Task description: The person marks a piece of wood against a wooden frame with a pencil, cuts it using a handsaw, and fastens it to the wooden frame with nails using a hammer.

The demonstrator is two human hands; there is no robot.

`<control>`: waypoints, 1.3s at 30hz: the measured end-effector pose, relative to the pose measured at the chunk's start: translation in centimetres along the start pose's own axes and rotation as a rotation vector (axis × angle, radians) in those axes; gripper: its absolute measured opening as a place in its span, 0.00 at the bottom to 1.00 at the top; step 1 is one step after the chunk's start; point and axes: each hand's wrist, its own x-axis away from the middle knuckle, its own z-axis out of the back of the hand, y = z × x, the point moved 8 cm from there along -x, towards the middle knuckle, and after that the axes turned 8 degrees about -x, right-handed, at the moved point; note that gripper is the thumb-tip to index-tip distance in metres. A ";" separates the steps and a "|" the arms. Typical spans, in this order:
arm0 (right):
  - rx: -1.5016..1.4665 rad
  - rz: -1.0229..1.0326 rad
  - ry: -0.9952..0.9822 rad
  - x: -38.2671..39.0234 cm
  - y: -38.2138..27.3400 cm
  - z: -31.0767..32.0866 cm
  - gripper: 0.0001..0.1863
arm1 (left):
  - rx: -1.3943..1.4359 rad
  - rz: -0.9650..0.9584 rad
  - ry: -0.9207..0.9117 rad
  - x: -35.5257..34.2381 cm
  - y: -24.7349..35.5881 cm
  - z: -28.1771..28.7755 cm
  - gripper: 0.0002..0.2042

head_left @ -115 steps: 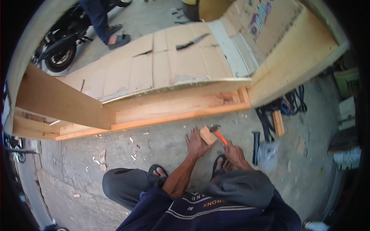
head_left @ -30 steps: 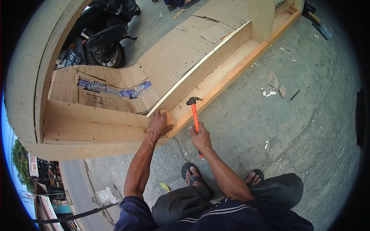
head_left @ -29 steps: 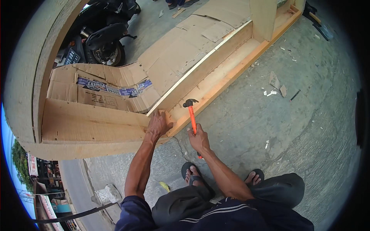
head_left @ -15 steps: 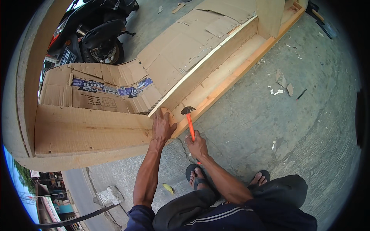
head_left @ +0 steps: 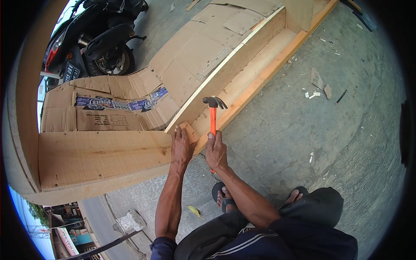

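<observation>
My left hand [head_left: 181,149] holds a small wooden block [head_left: 190,130] in the inside corner of a long wooden frame, fingers over its top and thumb to the right. My right hand [head_left: 216,151] grips a claw hammer [head_left: 213,113] by its orange handle; the dark head is raised just right of the block, over the frame's channel [head_left: 255,69]. A wide plywood board [head_left: 99,154] runs left from that corner. Cardboard [head_left: 195,52] lies along the far side of the frame.
A black scooter [head_left: 108,43] stands beyond the cardboard. An upright board [head_left: 26,130] rises at the left. Concrete floor [head_left: 312,121] with scraps and a thin dark stick [head_left: 341,96] lies to the right, a road [head_left: 93,212] at lower left. My sandalled feet [head_left: 223,195] are below.
From 3.8 seconds ago, the view has turned and both hands moved from the floor to the frame corner. In the last half second, the hammer head has risen.
</observation>
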 end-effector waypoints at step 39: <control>0.804 0.331 -0.633 -1.8 1.7 -5.3 0.16 | -0.382 -0.099 0.195 5.4 1.5 -5.3 0.19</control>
